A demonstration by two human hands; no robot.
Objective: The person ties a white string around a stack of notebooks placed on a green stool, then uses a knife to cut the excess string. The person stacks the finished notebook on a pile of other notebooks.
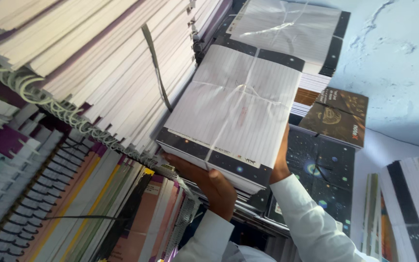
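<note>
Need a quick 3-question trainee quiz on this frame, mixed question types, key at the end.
1. True or false: the tied bundle of notebooks is wrapped in ruled white paper.
2. Which of the hands is under the bundle's near edge? A) left hand B) right hand C) neither
3. Fill in: the stacks at far left are held by white ____ bindings.

Key: 1 true. 2 A; the right hand is at the bundle's right side. 3 spiral.
</note>
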